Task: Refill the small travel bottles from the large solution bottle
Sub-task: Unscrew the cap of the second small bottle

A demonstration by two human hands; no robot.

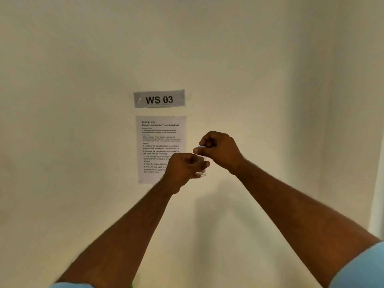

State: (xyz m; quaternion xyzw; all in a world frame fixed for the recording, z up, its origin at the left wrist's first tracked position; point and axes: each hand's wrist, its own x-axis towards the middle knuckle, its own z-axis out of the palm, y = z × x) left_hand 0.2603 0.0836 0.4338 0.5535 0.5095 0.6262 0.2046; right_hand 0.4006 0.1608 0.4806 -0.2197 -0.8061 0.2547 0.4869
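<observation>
Both my arms are raised in front of a cream wall. My left hand (pixel 184 167) grips a small clear travel bottle (pixel 201 173), whose lower part shows below my fingers. Just above it, my right hand (pixel 217 149) pinches the bottle's small blue cap (pixel 201 146) between thumb and fingers. The cap sits over the top of the bottle; whether it is screwed on I cannot tell. The large solution bottle is out of view.
A grey label reading "WS 03" (pixel 159 99) is stuck on the wall. Below it hangs a printed instruction sheet (pixel 161 142), partly covered by my left hand. No table or counter is in view.
</observation>
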